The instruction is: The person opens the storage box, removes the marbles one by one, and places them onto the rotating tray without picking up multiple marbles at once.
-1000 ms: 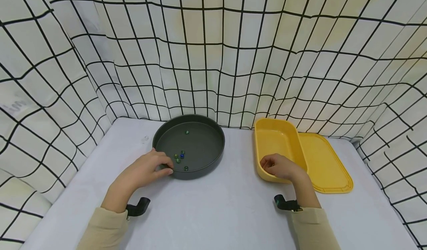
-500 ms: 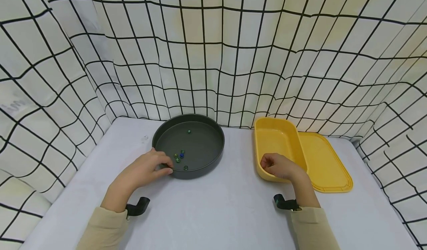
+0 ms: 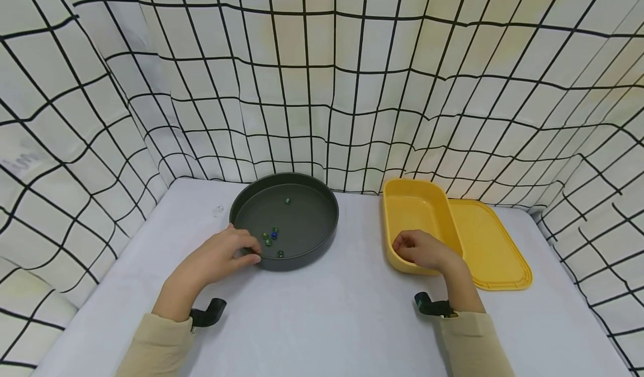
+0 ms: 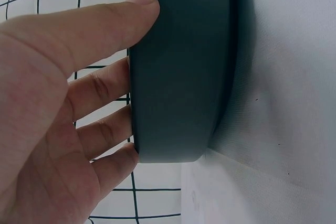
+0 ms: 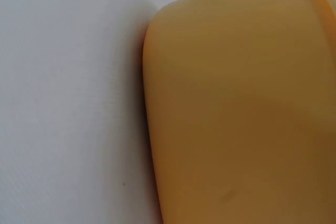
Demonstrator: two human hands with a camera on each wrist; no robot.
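Only one green marble (image 3: pixel 287 201) drifted, toward 1 o'clock in the round pan (image 3: pixel 322 237). Left hand (image 3: pixel 216 259) fingers (image 4: pixel 100 85) grasp the pan's 8 o'clock rim; marble cluster (image 3: pixel 272 237) just beyond. Right hand (image 3: pixel 422 251) curled on the yellow container (image 3: pixel 402 206) rim.

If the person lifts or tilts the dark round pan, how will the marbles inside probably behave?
The marbles are small smooth balls lying loose on the flat floor of the dark round pan, so they would probably roll at the slightest tilt. The raised wall should likely keep them in. The left hand grips only the near rim, so a one-sided lift may send them to the far side.
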